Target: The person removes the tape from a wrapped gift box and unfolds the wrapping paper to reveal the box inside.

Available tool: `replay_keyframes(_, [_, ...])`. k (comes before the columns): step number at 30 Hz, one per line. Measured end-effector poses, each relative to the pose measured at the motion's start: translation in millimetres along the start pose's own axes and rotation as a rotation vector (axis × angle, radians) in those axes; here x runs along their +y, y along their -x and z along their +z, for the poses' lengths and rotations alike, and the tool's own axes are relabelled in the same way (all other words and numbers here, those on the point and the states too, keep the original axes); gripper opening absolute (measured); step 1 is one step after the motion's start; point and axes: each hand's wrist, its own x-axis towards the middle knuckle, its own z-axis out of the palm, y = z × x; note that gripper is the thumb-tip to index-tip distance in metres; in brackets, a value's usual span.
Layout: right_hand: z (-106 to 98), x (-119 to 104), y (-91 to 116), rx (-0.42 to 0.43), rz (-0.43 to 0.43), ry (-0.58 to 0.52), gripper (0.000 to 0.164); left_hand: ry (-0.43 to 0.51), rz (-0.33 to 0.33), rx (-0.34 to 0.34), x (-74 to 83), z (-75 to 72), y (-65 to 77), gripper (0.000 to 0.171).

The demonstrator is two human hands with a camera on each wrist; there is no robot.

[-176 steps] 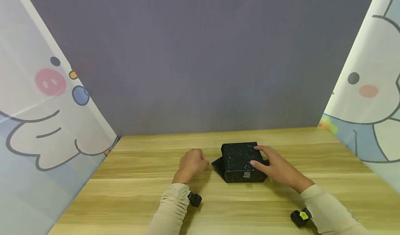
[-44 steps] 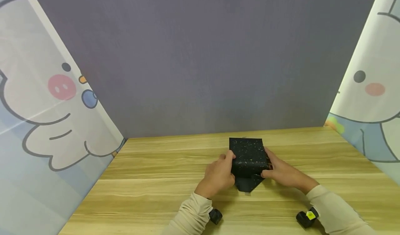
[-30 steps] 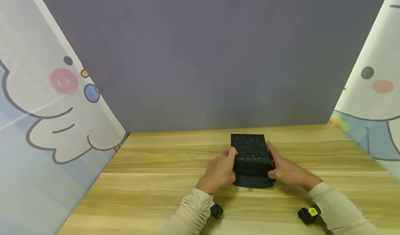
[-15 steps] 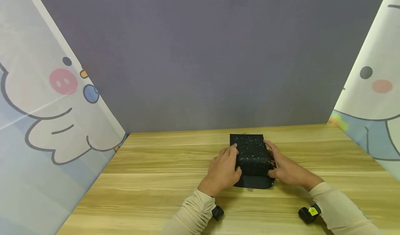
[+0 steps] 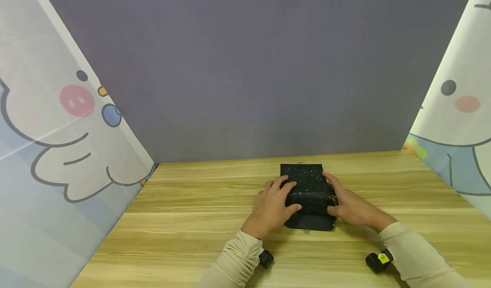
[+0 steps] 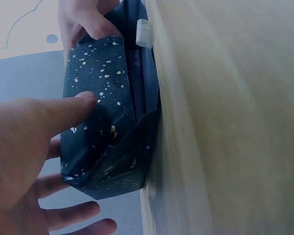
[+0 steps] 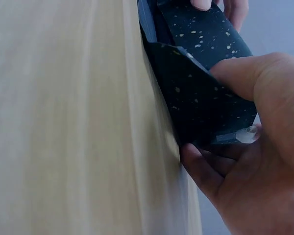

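A box wrapped in black speckled paper (image 5: 309, 181) lies on the wooden table, with a dark paper flap (image 5: 311, 222) spread out along its near side. My left hand (image 5: 267, 207) lies over its left end, fingers apart on top and thumb on the near face. The left wrist view shows those fingers fairly straight. At the other end, my right hand (image 5: 350, 206) grips the box between thumb and fingers, some of them hidden behind it. A clear piece of tape (image 6: 144, 33) sticks out by the flap, and another bit of tape (image 7: 246, 135) shows at the right end.
The wooden table (image 5: 184, 228) ends at a plain grey panel (image 5: 245, 75) behind the box. Cartoon-printed sheets (image 5: 46, 151) stand at both sides. Each wrist wears a small black camera (image 5: 266, 259).
Since the earliest frame the box has been turned and my left hand has come onto it. The near flap went from pointed to wide. Lately my left fingers loosened and spread over the top.
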Motion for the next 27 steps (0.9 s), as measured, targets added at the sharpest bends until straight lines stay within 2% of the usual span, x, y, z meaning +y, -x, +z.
replay_keyframes(5, [2, -2, 0, 0.011, -0.025, 0.014, 0.095, -0.002, -0.019, 0.021, -1.5, -0.4, -0.5, 0.057])
replay_keyframes(11, [1, -3, 0, 0.005, -0.016, 0.059, 0.094, -0.01, -0.027, 0.071, -3.9, -1.3, -1.2, 0.047])
replay_keyframes(17, [1, -4, -1, -0.023, 0.007, 0.075, 0.097, 0.039, -0.065, 0.095, -6.7, -6.1, -2.3, 0.042])
replay_keyframes(21, [2, -5, -1, -0.025, 0.011, 0.08, 0.096, 0.053, -0.115, 0.06, -8.4, -8.1, -1.3, 0.049])
replay_keyframes(27, [2, -7, 1, -0.01, -0.001, 0.099, 0.093, 0.031, -0.166, -0.002, -11.4, -6.3, -2.4, 0.076])
